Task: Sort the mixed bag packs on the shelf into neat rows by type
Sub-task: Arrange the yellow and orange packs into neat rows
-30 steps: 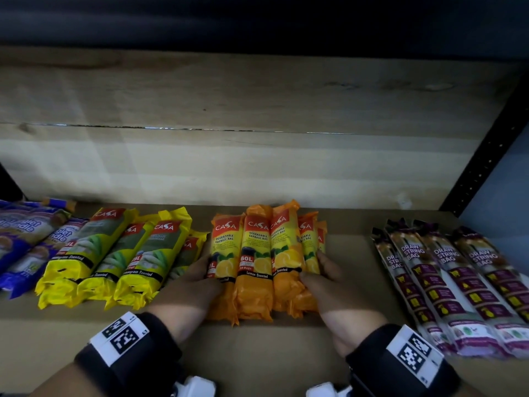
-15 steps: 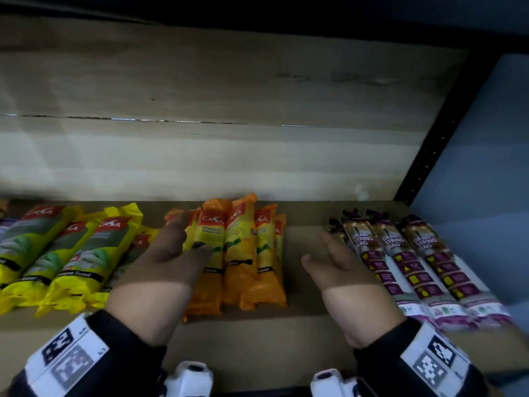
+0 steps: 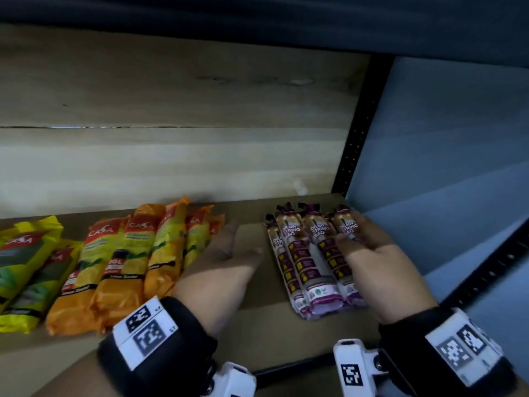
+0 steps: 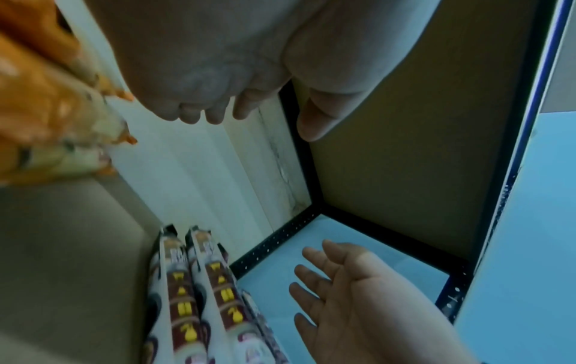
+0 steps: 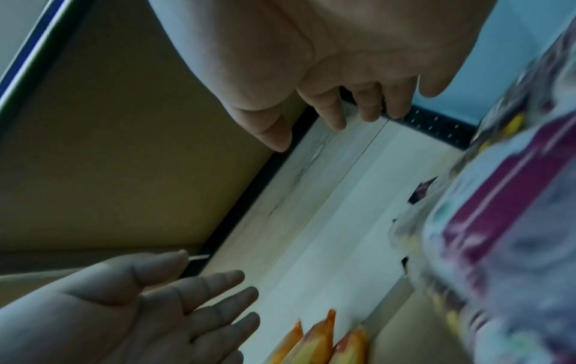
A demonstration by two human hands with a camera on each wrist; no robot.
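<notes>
I see purple drawstring packs lying in a row at the lower right of the frame on the shelf. My right hand rests flat-fingered on them, grip wide; my left hand hovers open between them and the orange packs. They look light, soft and slippery; I'd squeeze the row's long sides.
</notes>
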